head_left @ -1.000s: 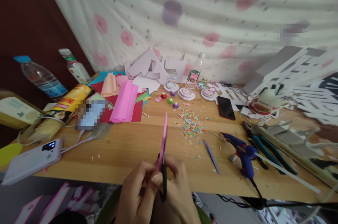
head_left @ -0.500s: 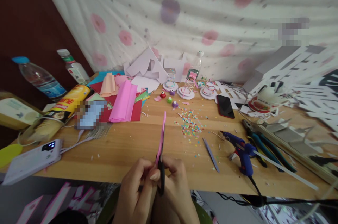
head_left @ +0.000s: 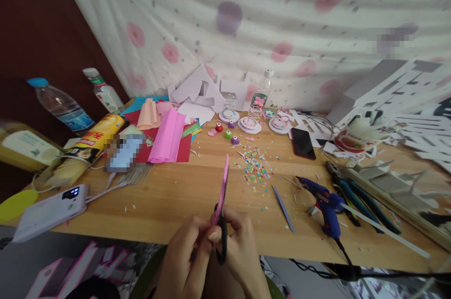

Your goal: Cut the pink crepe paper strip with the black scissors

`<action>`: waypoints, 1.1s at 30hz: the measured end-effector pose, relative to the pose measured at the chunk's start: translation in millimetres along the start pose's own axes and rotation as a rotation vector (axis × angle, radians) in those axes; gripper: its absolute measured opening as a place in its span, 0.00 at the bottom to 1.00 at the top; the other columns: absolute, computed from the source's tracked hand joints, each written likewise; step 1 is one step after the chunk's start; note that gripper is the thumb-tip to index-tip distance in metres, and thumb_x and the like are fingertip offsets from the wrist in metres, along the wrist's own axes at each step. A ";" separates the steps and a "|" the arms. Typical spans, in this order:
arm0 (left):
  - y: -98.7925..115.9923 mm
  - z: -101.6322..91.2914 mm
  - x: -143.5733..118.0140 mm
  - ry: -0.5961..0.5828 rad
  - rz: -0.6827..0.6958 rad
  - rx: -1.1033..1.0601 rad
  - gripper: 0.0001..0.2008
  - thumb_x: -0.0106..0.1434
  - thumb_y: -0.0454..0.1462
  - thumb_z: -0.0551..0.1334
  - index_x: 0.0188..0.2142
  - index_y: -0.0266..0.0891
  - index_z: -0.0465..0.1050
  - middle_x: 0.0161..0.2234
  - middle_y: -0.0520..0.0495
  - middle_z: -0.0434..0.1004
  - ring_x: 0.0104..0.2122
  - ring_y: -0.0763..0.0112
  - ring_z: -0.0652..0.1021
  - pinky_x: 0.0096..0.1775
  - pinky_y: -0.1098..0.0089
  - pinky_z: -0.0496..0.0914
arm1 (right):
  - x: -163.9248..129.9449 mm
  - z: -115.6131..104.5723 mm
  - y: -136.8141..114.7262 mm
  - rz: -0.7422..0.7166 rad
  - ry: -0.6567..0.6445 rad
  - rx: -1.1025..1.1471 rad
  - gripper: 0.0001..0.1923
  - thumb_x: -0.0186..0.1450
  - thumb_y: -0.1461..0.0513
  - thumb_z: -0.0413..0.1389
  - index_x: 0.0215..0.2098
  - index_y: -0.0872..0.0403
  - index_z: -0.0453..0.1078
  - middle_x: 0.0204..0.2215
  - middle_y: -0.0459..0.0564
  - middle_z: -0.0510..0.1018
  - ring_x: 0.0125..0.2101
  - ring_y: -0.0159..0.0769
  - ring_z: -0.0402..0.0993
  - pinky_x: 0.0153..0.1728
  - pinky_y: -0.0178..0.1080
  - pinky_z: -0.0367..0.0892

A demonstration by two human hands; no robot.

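Observation:
Near the table's front edge, my right hand (head_left: 244, 245) is wrapped round a pair of scissors (head_left: 223, 240) with black handles, blades pointing away from me. A narrow pink paper strip (head_left: 221, 193) stands upright along the blades. My left hand (head_left: 188, 252) pinches the lower end of that strip, its fingers touching the right hand. Whether the blades are cutting into the paper cannot be made out. Beyond the hands lie scattered colourful confetti dots (head_left: 256, 167) and small red, green and purple eyed beads (head_left: 228, 134).
Pink crepe paper (head_left: 167, 137) lies on coloured sheets at the back left. Tweezers (head_left: 283, 208), a blue glue gun (head_left: 324, 200) and pliers (head_left: 364, 205) are on the right. Decorated white discs (head_left: 249, 126) and a black phone (head_left: 303, 143) sit further back. A power bank (head_left: 52, 212) is at left.
Both hands, with the scissors and pink strip, have shifted slightly to the right. The whole view has also moved a little. The grip looks the same.

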State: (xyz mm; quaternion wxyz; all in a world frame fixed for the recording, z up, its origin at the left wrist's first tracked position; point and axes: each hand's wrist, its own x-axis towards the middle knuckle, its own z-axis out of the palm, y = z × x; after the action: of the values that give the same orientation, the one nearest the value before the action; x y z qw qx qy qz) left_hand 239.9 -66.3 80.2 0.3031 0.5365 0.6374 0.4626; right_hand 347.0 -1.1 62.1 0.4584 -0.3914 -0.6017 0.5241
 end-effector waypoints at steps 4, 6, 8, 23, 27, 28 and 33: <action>-0.9 -0.2 -0.3 -0.017 -0.017 -0.010 0.15 0.68 0.47 0.55 0.31 0.43 0.72 0.26 0.52 0.75 0.26 0.71 0.76 0.30 0.75 0.70 | -1.8 1.0 -1.1 0.009 0.004 0.016 0.31 0.56 0.39 0.60 0.15 0.55 0.63 0.15 0.41 0.61 0.20 0.28 0.56 0.22 0.32 0.51; 0.5 -0.3 -0.5 -0.034 -0.030 -0.027 0.15 0.68 0.47 0.55 0.31 0.43 0.71 0.27 0.51 0.75 0.27 0.71 0.77 0.31 0.75 0.70 | -2.5 -0.4 -1.7 -0.009 0.004 0.017 0.31 0.56 0.39 0.60 0.16 0.56 0.65 0.16 0.42 0.63 0.21 0.29 0.58 0.23 0.33 0.53; 2.5 -0.2 -0.9 -0.043 -0.039 -0.040 0.15 0.68 0.48 0.56 0.30 0.43 0.71 0.28 0.51 0.76 0.28 0.70 0.77 0.32 0.75 0.71 | -2.6 -2.8 -2.2 -0.021 0.008 0.002 0.31 0.56 0.38 0.60 0.18 0.56 0.66 0.17 0.42 0.64 0.22 0.30 0.59 0.24 0.33 0.53; 7.5 0.8 -4.3 -0.054 -0.041 -0.022 0.14 0.67 0.47 0.56 0.30 0.42 0.72 0.28 0.50 0.77 0.29 0.69 0.78 0.32 0.75 0.72 | -2.1 -6.1 -5.5 0.033 0.023 0.028 0.31 0.53 0.37 0.60 0.17 0.56 0.68 0.15 0.43 0.66 0.20 0.30 0.61 0.23 0.33 0.55; 8.2 0.8 -5.0 -0.066 -0.023 -0.021 0.14 0.67 0.46 0.57 0.30 0.43 0.72 0.27 0.50 0.77 0.29 0.69 0.78 0.33 0.75 0.72 | -1.8 -11.0 -7.4 0.076 0.034 -0.018 0.31 0.53 0.37 0.60 0.17 0.56 0.68 0.15 0.44 0.67 0.20 0.31 0.62 0.23 0.34 0.56; 6.8 0.8 -5.2 -0.071 -0.015 -0.018 0.13 0.68 0.45 0.57 0.30 0.43 0.72 0.27 0.51 0.77 0.28 0.70 0.78 0.33 0.75 0.72 | -1.8 -11.6 -7.1 0.085 0.037 -0.030 0.30 0.54 0.38 0.60 0.16 0.55 0.67 0.15 0.44 0.67 0.20 0.32 0.62 0.23 0.34 0.56; -1.3 0.0 -4.7 -0.071 0.041 -0.010 0.12 0.68 0.44 0.56 0.31 0.43 0.72 0.29 0.49 0.77 0.31 0.69 0.78 0.35 0.74 0.73 | -1.8 -10.4 -4.2 0.099 0.031 -0.062 0.28 0.56 0.42 0.60 0.15 0.55 0.65 0.14 0.43 0.65 0.19 0.30 0.60 0.21 0.34 0.54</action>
State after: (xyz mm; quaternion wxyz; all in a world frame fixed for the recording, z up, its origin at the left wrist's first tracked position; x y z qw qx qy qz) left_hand 240.5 -70.9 78.5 0.3187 0.5640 0.6130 0.4523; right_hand 357.5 -0.6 66.3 0.4290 -0.4426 -0.5904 0.5210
